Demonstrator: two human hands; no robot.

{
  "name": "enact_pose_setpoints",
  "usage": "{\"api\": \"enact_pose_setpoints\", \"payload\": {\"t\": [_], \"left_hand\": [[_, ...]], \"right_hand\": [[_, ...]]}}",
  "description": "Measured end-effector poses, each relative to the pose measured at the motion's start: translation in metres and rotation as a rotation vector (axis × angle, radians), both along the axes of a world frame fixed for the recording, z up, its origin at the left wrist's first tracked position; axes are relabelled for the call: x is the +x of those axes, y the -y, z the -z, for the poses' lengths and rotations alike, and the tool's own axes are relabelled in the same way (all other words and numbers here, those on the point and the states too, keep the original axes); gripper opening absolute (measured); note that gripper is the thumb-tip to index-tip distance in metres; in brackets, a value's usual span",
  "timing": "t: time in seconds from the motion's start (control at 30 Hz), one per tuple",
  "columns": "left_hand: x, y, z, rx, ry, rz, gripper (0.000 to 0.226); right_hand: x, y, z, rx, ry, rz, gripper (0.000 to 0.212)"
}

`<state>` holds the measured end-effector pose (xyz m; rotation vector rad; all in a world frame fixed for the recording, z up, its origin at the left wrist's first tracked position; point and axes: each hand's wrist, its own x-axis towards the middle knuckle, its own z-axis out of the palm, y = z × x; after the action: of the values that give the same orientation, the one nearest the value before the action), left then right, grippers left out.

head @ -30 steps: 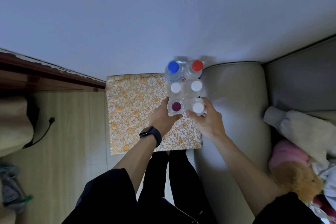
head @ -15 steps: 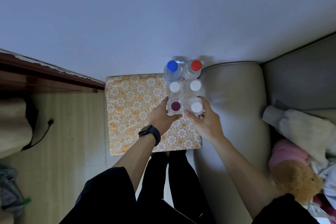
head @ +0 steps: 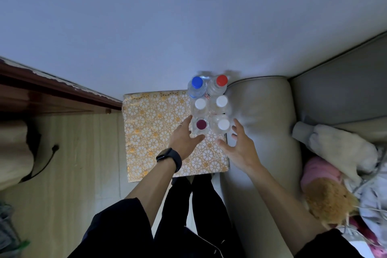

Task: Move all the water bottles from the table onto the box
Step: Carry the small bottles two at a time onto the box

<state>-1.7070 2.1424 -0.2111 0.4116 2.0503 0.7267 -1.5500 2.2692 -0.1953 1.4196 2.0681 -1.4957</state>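
At the near edge of the bottle cluster, both hands sit loose: left hand (head: 184, 138) fingers spread beside the maroon-cap bottle (head: 201, 125), holding nothing; right hand (head: 240, 146) fingers splayed, clear of the white-cap bottle (head: 223, 125). Six bottles stand upright in two columns on the floral-covered box (head: 155, 132), against the sofa arm (head: 259, 111). Looks like the release step of placing a pair. Next: back hands off without clipping caps; no table in view, so can't confirm whether any bottles remain.
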Motion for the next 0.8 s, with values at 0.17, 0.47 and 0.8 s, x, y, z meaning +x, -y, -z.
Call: {"api": "enact_pose_setpoints", "payload": {"t": [0.17,0.47,0.8], "left_hand": [[-0.011,0.014,-0.066,-0.029,-0.091,0.076,0.068],[-0.048,0.025,-0.208,0.084,-0.389,0.180,0.051],[-0.079,0.053,-0.272,0.179,-0.567,0.157,0.056]], "right_hand": [[0.007,0.002,-0.065,0.135,0.089,-0.113,0.075],[-0.013,0.010,-0.229,0.459,-0.190,-0.192,0.046],[-0.042,0.016,-0.288,0.640,-0.332,-0.280,0.036]]}}
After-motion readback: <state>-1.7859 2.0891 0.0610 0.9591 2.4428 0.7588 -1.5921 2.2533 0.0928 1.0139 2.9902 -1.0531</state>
